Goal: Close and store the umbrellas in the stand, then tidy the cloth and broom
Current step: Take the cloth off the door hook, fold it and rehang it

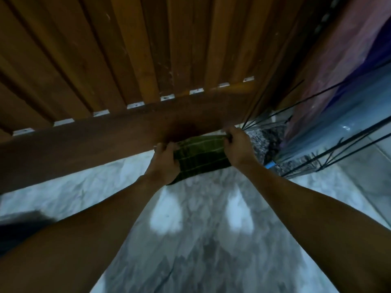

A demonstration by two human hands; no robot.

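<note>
A dark green checked cloth (198,157) is stretched between both hands above the marble floor, just in front of the wooden door. My left hand (164,163) grips its left edge, with part of the cloth hanging below the fist. My right hand (238,148) pinches its upper right corner. At the right stands a black wire umbrella stand (317,159), and bluish and reddish umbrella fabric (338,115) rises out of it. No broom is in view.
A slatted wooden door (127,60) with a wide bottom rail fills the upper half. Pale marble floor (198,240) lies under my arms. A speckled dark threshold (262,140) sits by the stand. A dark shape (23,225) lies at the left edge.
</note>
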